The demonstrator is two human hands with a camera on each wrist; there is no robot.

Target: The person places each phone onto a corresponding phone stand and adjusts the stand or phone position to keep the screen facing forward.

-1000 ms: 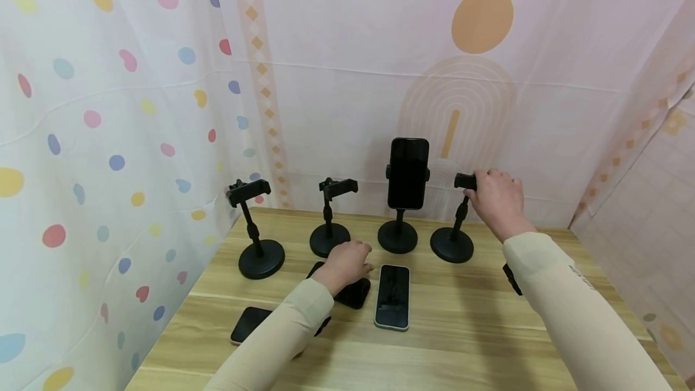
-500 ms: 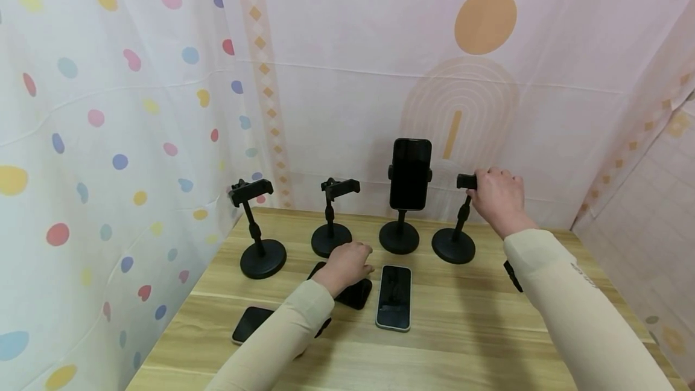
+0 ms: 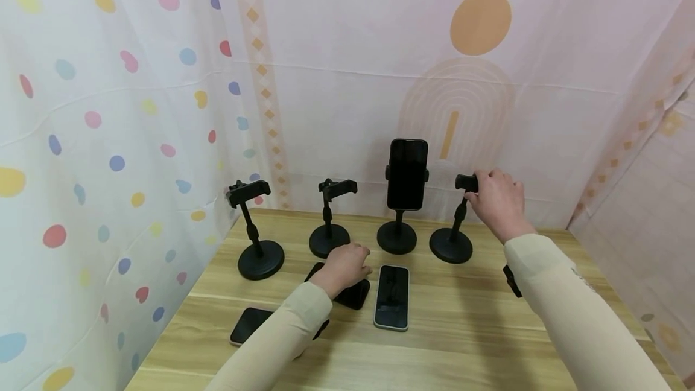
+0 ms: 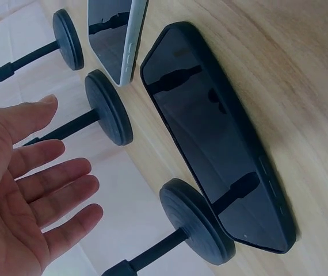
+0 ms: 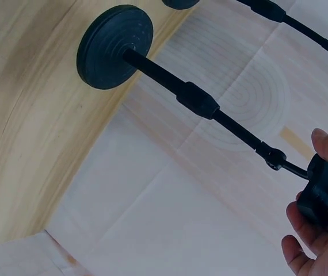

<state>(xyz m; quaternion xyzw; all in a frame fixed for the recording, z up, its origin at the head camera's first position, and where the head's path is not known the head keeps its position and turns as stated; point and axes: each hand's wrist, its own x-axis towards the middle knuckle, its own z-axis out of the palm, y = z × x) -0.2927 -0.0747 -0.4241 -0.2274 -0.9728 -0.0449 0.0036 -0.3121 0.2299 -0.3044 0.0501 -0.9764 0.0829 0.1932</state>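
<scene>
At the right end of a row of black phone stands, my right hand [image 3: 498,203] grips the clamp head of the rightmost phone stand [image 3: 452,247]. In the right wrist view, thumb and fingers close around that clamp [image 5: 319,192], and the round base stays on the table. My left hand [image 3: 343,270] hovers over a black phone [image 3: 355,294], partly hiding it in the head view. The left wrist view shows this hand [image 4: 34,195] with loosely bent fingers, holding nothing, apart from the dark phone [image 4: 210,138]. To its right lies a phone with a pale edge [image 3: 392,298].
Two stands with bare clamps, the far-left stand [image 3: 260,260] and its neighbour [image 3: 329,240], stand along the back. A third stand [image 3: 397,238] carries an upright phone [image 3: 408,174]. Another phone [image 3: 250,324] lies front left, partly under the left sleeve. Patterned curtains [image 3: 336,107] hang behind the table.
</scene>
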